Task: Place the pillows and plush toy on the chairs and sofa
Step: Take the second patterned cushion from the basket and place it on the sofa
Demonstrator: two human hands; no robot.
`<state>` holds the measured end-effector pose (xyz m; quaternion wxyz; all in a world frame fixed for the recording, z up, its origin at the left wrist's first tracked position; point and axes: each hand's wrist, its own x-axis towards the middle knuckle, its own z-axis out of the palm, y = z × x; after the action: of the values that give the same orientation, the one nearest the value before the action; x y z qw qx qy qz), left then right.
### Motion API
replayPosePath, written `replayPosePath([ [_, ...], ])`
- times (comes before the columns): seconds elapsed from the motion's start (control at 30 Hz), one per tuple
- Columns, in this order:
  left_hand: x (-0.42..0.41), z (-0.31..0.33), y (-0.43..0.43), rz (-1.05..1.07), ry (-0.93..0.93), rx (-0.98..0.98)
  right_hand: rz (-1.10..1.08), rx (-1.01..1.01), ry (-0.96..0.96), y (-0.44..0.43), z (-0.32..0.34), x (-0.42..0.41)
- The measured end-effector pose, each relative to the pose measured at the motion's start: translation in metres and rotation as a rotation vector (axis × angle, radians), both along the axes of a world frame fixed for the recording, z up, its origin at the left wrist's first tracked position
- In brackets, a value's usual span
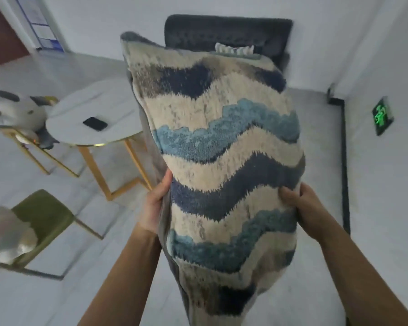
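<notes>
1. A green lit exit sign [382,118] hangs on the right wall; it shows a running-figure pictogram, with no letters clear enough to read.
2. Posted sheets [40,24] on the far left wall carry print too blurred to read.

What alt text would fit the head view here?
Both hands, left hand and right hand, hold up a wavy-striped pillow facing a dark sofa that already holds a similar pillow. Left: round table, plush toy on a chair.
</notes>
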<state>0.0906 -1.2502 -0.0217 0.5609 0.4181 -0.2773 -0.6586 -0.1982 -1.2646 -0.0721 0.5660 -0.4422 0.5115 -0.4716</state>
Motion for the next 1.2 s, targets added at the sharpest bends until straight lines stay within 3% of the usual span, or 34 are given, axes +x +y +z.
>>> replayPosePath([
  [0.2,-0.106,-0.001,-0.197,-0.288,-0.390,-0.113,-0.405,-0.091,-0.083,-0.095,-0.011,-0.087],
  [0.3,-0.166,-0.030,-0.291,-0.272,-0.629,-0.154,-0.576,-0.073,-0.104,-0.168,-0.031,-0.127],
  [0.37,-0.208,-0.047,-0.351,-0.248,-0.692,-0.135,-0.623,-0.054,-0.113,-0.224,-0.037,-0.158],
  [0.67,-0.287,-0.042,-0.577,-0.212,-0.654,-0.168,-0.594,-0.030,-0.106,-0.496,0.008,-0.251],
  [1.0,-0.369,-0.100,-0.869,0.034,-0.328,-0.091,-0.329,-0.023,0.128,-0.817,-0.025,-0.322],
  [1.2,-0.425,-0.062,-1.058,0.003,-0.314,-0.112,-0.367,-0.016,0.141,-0.991,0.007,-0.384],
])
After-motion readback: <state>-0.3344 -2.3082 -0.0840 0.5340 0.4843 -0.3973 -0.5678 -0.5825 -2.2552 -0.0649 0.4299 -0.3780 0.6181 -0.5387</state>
